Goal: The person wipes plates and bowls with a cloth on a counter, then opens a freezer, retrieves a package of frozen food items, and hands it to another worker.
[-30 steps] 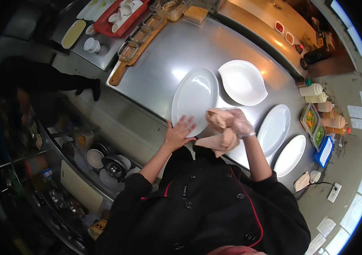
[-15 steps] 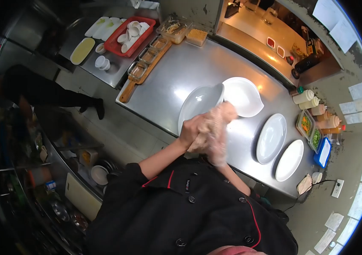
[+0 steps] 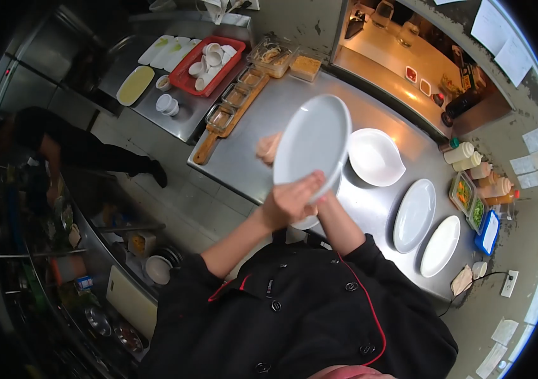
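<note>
- Black jacket (image 3: 294,309) of the person, nearer to the wearer than the white bowl (image 3: 375,158), has small pale lettering on the chest; these letters are too small to be read.
- White papers (image 3: 501,41) are on the wall to the upper right of the bowl, and no word on them is readable.
- Dark box (image 3: 468,76) with orange marks stands in the window above and right of the bowl; its brand I cannot read.
- Grey-white oval plate (image 3: 313,139) is raised above the steel table (image 3: 370,224), tilted, just left of the bowl.
- Left hand (image 3: 295,197), bare, is below and left of the bowl; its fingers are pressed together and they grasp the near edge of the plate.
- Right hand is hidden mostly behind the plate, left of the bowl, so I cannot tell how far it is open; only the forearm (image 3: 343,228) shows clearly.
- Pinkish blurred shape (image 3: 268,149) appears at the plate's left edge, on the side away from the bowl; cloth or fingers, I cannot tell.
- Two oval dishes (image 3: 415,215) lie on the table, below and right of the bowl.
</note>
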### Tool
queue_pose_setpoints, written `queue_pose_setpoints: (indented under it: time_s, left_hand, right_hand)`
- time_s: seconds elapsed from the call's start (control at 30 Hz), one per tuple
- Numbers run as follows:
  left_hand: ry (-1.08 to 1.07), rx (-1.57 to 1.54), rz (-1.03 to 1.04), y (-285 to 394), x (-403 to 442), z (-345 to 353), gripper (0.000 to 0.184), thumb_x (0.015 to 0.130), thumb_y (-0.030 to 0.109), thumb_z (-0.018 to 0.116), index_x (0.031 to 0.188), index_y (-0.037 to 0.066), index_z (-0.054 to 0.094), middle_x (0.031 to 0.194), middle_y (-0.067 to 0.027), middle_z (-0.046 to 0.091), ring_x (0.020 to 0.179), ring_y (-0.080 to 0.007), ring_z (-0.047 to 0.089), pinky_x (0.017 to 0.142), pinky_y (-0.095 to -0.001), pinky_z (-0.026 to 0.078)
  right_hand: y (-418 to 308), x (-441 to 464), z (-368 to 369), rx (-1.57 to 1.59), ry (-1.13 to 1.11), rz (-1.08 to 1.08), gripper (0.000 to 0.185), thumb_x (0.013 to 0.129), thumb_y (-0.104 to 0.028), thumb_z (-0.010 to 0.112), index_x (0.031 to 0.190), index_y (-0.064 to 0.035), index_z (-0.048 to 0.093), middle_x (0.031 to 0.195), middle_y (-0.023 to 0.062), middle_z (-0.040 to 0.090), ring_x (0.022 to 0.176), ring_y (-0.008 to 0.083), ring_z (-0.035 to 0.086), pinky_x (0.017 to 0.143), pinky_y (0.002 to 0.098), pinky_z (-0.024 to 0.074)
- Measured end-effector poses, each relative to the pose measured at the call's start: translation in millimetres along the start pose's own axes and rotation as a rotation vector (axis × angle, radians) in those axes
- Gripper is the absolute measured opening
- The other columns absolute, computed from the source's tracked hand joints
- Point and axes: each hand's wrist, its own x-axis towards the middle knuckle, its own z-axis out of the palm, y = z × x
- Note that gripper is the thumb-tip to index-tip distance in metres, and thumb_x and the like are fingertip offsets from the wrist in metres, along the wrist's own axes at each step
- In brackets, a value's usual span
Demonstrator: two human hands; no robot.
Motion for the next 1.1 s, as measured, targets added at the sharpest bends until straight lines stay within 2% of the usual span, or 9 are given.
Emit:
queue_pose_setpoints:
  time_s: [0.13, 0.23, 0.4, 0.53, 0.73, 0.87, 0.93, 1.0, 1.1]
  left_hand:
    - [-0.073, 0.203, -0.089, -83, -19, -5, 0.024, 0.084, 0.017, 0.062, 0.096, -0.003, 0.064, 0.090, -0.0159, 0.067, 0.072, -0.0274, 0.066, 0.060, -0.0341, 0.054]
    - [-0.179, 0.064, -0.117, -137, -52, 2, 0.023, 0.084, 0.019, 0.063, 0.095, -0.001, 0.065, 0.089, -0.0145, 0.067, 0.072, -0.0260, 0.067, 0.059, -0.0333, 0.055]
    - [-0.311, 0.100, -0.085, -169, -82, 11, 0.026, 0.081, 0.017, 0.065, 0.102, 0.001, 0.064, 0.103, -0.0102, 0.066, 0.097, -0.0255, 0.064, 0.082, -0.0363, 0.052]
    - [-0.421, 0.199, -0.234, -193, -123, 33, 0.037, 0.082, 0.019, 0.064, 0.116, 0.008, 0.058, 0.122, -0.0058, 0.058, 0.118, -0.0226, 0.052, 0.101, -0.0514, 0.035]
    - [-0.203, 0.440, -0.767, -147, -148, 61, 0.042, 0.083, 0.012, 0.060, 0.124, 0.007, 0.052, 0.138, -0.0126, 0.039, 0.130, -0.0330, 0.033, 0.105, -0.0528, 0.025]
    - [0.771, -0.532, -1.771, -58, -277, 139, 0.034, 0.090, 0.015, 0.049, 0.121, 0.003, 0.045, 0.135, -0.0155, 0.038, 0.126, -0.0270, 0.036, 0.103, -0.0428, 0.030]
    - [0.651, -1.290, -2.868, 1, -188, 92, 0.088, 0.084, 0.066, 0.030, 0.142, 0.001, 0.020, 0.140, -0.0208, 0.030, 0.131, -0.0396, 0.027, 0.105, -0.0599, 0.016]
    - [0.592, -1.829, -2.185, 8, -191, 100, 0.097, 0.081, 0.075, 0.019, 0.145, 0.003, 0.009, 0.148, -0.0213, 0.018, 0.135, -0.0414, 0.019, 0.109, -0.0583, 0.006]
    - [0.730, -1.995, -2.159, -8, -163, 91, 0.099, 0.079, 0.079, 0.014, 0.145, 0.006, 0.015, 0.150, -0.0177, 0.018, 0.138, -0.0376, 0.015, 0.111, -0.0544, 0.005]
  right_hand:
    - [69, -45, 52, -0.444, 0.351, 0.440, 0.023, 0.088, -0.028, 0.049, 0.086, -0.0064, 0.055, 0.082, 0.0092, 0.056, 0.078, 0.0202, 0.056, 0.068, 0.0331, 0.0491]
    - [24, -31, 61, 0.869, 0.523, 0.602, 0.022, 0.085, -0.027, 0.050, 0.091, -0.0060, 0.056, 0.083, 0.0093, 0.056, 0.080, 0.0205, 0.056, 0.071, 0.0316, 0.0487]
    - [-31, -47, 50, -0.883, 0.166, 0.200, 0.044, 0.091, -0.042, 0.048, 0.113, -0.0046, 0.052, 0.099, 0.0086, 0.058, 0.084, 0.0231, 0.058, 0.073, 0.0307, 0.0502]
    - [-13, -72, 7, 0.363, 0.844, 0.583, 0.066, 0.088, -0.058, 0.048, 0.121, -0.0018, 0.049, 0.107, 0.0130, 0.059, 0.090, 0.0231, 0.060, 0.073, 0.0341, 0.0506]
    - [-32, -38, -20, -1.606, 0.398, 0.833, 0.057, 0.086, -0.041, 0.053, 0.125, -0.0003, 0.045, 0.127, 0.0193, 0.043, 0.122, 0.0323, 0.037, 0.097, 0.0415, 0.0350]
    - [3, -55, -13, -1.533, 0.448, 0.522, 0.063, 0.079, -0.023, 0.057, 0.133, 0.0004, 0.036, 0.128, 0.0233, 0.039, 0.118, 0.0360, 0.039, 0.100, 0.0416, 0.0310]
    - [28, -73, -15, -1.438, 0.464, 0.516, 0.064, 0.076, -0.016, 0.058, 0.133, 0.0007, 0.037, 0.125, 0.0228, 0.041, 0.117, 0.0359, 0.041, 0.100, 0.0409, 0.0322]
    - [16, -75, 0, -1.438, 0.231, 0.671, 0.062, 0.073, -0.013, 0.058, 0.130, 0.0019, 0.040, 0.122, 0.0225, 0.044, 0.116, 0.0360, 0.042, 0.099, 0.0393, 0.0350]
    - [27, -106, 25, -1.473, 0.064, 0.559, 0.052, 0.071, -0.011, 0.058, 0.121, 0.0033, 0.050, 0.115, 0.0213, 0.050, 0.114, 0.0352, 0.045, 0.094, 0.0379, 0.0399]
